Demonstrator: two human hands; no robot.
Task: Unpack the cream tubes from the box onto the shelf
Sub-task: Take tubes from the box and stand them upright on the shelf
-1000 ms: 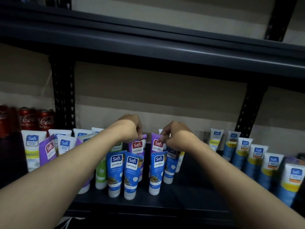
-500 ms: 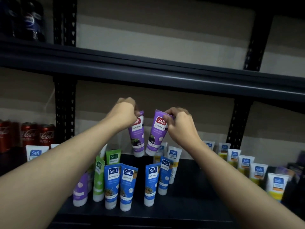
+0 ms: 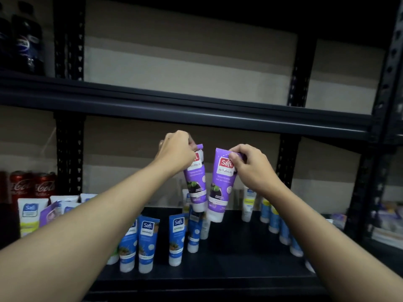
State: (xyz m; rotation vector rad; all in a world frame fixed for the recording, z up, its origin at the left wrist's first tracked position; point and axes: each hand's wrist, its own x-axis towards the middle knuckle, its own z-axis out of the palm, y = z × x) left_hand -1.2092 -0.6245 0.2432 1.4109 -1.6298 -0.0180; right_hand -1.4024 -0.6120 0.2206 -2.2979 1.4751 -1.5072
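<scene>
Hands pinch crimped tops: our left hand (image 3: 176,151) holds the left purple tube (image 3: 196,184), our right hand (image 3: 251,169) the right purple tube (image 3: 221,186), both hanging cap-down, close together, above the shelf (image 3: 239,255). We see open board between the blue tubes (image 3: 148,243) and the right-hand row (image 3: 274,220), below the upper shelf edge (image 3: 218,114).

Shelf (image 3: 237,258) and perforated uprights (image 3: 69,153): dark painted metal, mostly matt, faint sheen on the front lips. Left purple tube (image 3: 196,184) and right purple tube (image 3: 221,186), held up at centre: soft plastic, glossy printed skin, smooth white caps. Blue tubes (image 3: 148,243) at 6 o'clock: same glossy plastic. Red cans (image 3: 32,186) at 9 o'clock: shiny metal. Dark bottles (image 3: 24,42) at 10 o'clock: glossy plastic. Back wall (image 3: 185,68): flat matt finish, material unclear.
</scene>
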